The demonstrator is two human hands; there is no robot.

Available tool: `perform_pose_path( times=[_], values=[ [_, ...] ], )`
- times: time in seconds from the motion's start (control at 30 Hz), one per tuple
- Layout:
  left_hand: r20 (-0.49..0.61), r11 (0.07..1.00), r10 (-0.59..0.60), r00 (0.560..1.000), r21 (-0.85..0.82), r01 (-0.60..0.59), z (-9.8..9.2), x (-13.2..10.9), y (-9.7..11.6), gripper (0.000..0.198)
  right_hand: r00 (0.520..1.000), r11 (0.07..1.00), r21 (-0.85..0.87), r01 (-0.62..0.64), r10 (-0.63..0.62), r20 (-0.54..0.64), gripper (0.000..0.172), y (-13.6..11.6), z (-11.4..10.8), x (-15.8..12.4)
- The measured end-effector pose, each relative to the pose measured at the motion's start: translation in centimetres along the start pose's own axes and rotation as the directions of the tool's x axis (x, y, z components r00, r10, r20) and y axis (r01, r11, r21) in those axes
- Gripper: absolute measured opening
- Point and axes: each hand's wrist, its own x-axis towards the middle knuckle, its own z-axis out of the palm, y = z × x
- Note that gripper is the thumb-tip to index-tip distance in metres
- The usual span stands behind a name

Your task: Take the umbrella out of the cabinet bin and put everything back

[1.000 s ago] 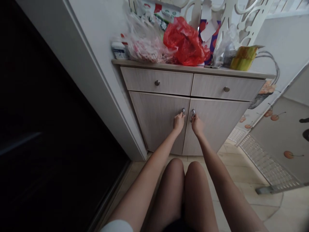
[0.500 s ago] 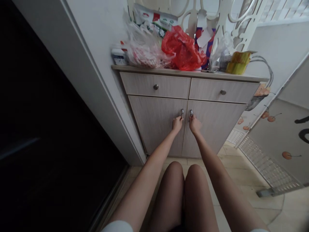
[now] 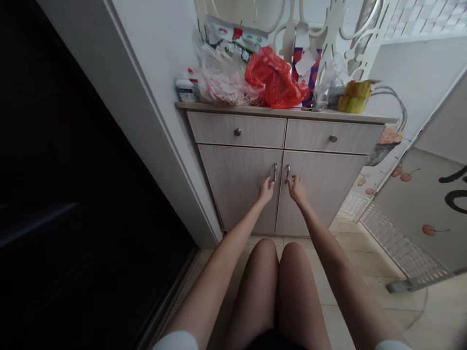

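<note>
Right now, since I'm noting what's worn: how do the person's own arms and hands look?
The left hand and right hand are bare, with no gloves or watch visible; they are too small to rule out rings. The forearms are uncovered. A whitish left sleeve and a matching right sleeve show at the bottom edge.

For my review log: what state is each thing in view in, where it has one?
Left door, shut
Right door, shut
Left drawer, shut
Right drawer, shut
Left hand, at the left handle's lower end, grip unclear
Right hand, at the right handle's lower end, grip unclear
Red bag, crumpled
Left clear bag, crumpled
Purple box, upright, apparently open
White container, upright
Yellow item, whether open unclear
</note>
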Motion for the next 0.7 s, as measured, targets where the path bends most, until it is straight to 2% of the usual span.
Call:
perform_pose_path(
  times=[0.07, 0.17, 0.27, 0.37, 0.5, 0.6, 0.7],
  values=[
    [-0.022, 0.998, -0.032, 0.999, -0.062, 0.03, -1.0, -2.6, -0.7, 0.023, 0.999, 0.99, 0.137, 0.041, -0.039, -0.02, 0.059, 1.5, -0.2, -2.1],
    [-0.028, 0.967, -0.141, 0.99, -0.216, 0.132, -2.8, -6.9, -1.9, 0.036, 0.985, 0.938, 0.332, 0.095, -0.136, 0.103, 0.074, 3.2, -0.5, -6.0],
    [-0.019, 0.921, -0.213, 0.977, -0.337, 0.194, -4.4, -9.8, -1.6, 0.05, 0.963, 0.9, 0.417, 0.128, -0.214, 0.167, 0.08, 3.1, -2.2, -8.8],
    [0.023, 0.916, -0.214, 0.977, -0.342, 0.209, -6.0, -10.5, 0.9, 0.062, 0.965, 0.824, 0.548, 0.144, -0.24, 0.107, 0.08, 1.0, -5.4, -9.2],
    [0.044, 0.923, -0.093, 0.995, -0.37, 0.103, -7.4, -9.3, 5.5, 0.07, 0.973, 0.728, 0.664, 0.17, -0.233, 0.007, 0.079, -1.7, -9.2, -8.2],
    [0.059, 0.922, -0.022, 0.998, -0.384, 0.043, -7.8, -9.1, 7.4, 0.072, 0.973, 0.701, 0.686, 0.192, -0.229, -0.038, 0.078, -2.1, -10.0, -8.5],
    [0.09, 0.928, -0.023, 0.996, -0.368, 0.055, -7.7, -10.0, 7.2, 0.072, 0.979, 0.707, 0.686, 0.172, -0.199, -0.039, 0.077, -1.2, -9.5, -9.4]
  ],
)
